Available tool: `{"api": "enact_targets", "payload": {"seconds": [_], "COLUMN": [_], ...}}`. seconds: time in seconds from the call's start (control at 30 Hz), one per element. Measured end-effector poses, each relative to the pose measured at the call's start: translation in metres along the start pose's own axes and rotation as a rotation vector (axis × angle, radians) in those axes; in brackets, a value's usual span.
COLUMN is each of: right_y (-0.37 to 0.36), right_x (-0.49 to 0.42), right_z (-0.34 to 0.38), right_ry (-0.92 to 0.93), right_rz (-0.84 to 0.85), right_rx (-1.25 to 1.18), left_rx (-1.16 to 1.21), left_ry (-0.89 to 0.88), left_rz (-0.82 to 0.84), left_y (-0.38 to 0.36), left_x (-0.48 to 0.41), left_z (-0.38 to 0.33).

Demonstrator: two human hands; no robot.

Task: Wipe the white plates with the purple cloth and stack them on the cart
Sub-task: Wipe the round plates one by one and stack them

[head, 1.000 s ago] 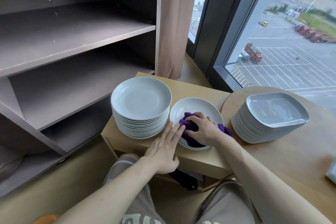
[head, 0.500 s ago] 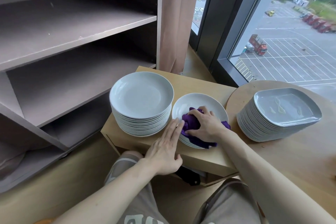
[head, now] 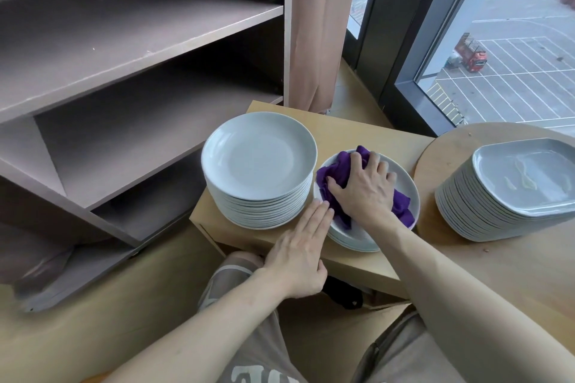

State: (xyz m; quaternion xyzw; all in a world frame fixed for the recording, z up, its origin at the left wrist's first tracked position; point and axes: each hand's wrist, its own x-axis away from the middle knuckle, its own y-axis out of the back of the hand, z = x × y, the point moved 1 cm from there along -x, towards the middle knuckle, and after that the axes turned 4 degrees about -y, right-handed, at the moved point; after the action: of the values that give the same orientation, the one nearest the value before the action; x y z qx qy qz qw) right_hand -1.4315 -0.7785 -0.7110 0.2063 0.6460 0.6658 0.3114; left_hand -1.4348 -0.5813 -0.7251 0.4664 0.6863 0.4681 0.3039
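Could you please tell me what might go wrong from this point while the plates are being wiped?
The short plate stack sits at the near edge of the cart; the right hand pushing the purple cloth could slide it off, with only the left hand steadying its rim. The tall stack stands close beside and might get knocked.

Presses cloth [head: 337, 172] into top plate [head: 408, 188] of low stack [head: 351, 242] with right hand [head: 365, 194], fingers [head: 356, 162] bent over it; rests flat left hand [head: 298, 255] on cart [head: 357, 137], fingertips [head: 323, 208] touching plate rim, beside taller stack [head: 258, 165].
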Motion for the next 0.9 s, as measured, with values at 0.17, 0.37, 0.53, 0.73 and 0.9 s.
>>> {"api": "enact_targets", "payload": {"seconds": [0.17,0.37,0.53,0.73,0.9], "right_y": [0.009,0.032,0.052,0.057,0.058], "right_x": [-0.005,-0.006,0.012,0.046,0.052], "right_z": [-0.011,-0.042,-0.054,-0.055,-0.044], "right_ry": [0.011,0.017,0.007,0.043,0.041], "right_rz": [0.012,0.099,0.282,0.442,0.479], "right_rx": [0.050,0.187,0.230,0.123,0.024], "left_rx": [-0.124,-0.214,-0.199,-0.108,-0.063], "left_ry": [0.049,0.067,0.081,0.086,0.071], "left_rz": [0.068,0.087,0.067,0.026,0.000], "left_y": [-0.001,-0.004,-0.004,-0.004,-0.003], "left_x": [-0.003,-0.006,-0.006,-0.005,-0.004], "left_z": [-0.001,-0.003,-0.003,-0.004,-0.004]}}
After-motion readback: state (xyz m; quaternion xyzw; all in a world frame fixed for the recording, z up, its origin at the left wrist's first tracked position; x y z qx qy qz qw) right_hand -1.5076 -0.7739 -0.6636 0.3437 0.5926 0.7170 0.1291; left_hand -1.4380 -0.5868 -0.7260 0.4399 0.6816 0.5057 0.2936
